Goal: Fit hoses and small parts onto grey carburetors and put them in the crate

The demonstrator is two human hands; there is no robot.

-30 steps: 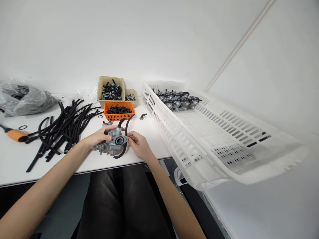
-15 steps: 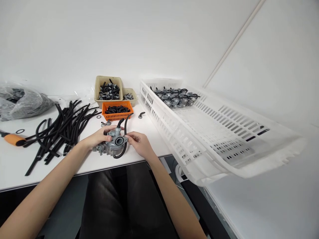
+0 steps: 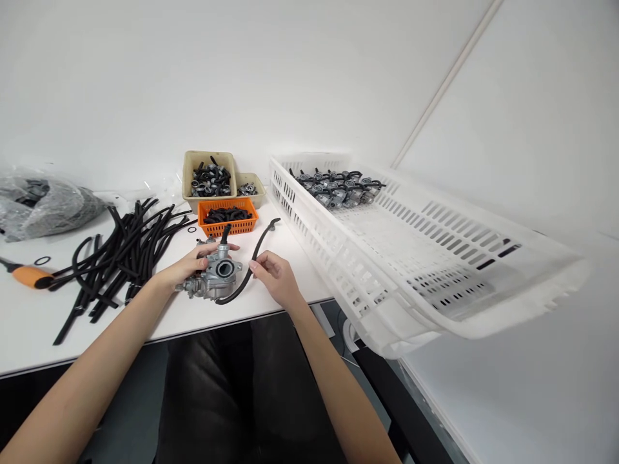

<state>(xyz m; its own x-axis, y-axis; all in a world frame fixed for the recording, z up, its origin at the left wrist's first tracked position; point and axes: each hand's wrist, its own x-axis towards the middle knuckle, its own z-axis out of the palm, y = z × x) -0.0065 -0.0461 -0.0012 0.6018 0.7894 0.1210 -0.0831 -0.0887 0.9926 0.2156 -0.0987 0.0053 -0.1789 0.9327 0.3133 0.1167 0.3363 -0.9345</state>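
A grey metal carburetor (image 3: 213, 278) is gripped by my left hand (image 3: 186, 265) from its left side, just above the white table. A short black elbow tube (image 3: 225, 233) points up from its top. From its underside a long black hose (image 3: 236, 293) curves to the right and upward. My right hand (image 3: 273, 274) pinches this hose midway between thumb and fingers, right of the carburetor. The hose's far end overlaps a small part lying on the table.
Black hoses (image 3: 128, 248) lie piled at left beside an orange-handled tool (image 3: 31, 277) and a plastic bag (image 3: 53, 203). Behind stand a beige bin (image 3: 190, 205) and an orange basket (image 3: 229, 227) of small parts. At right, a white crate (image 3: 338, 258) holds several carburetors.
The hose has swung away from the carburetor to the right, and my right hand has moved right with it. The carburetor has turned slightly and shifted a little left.
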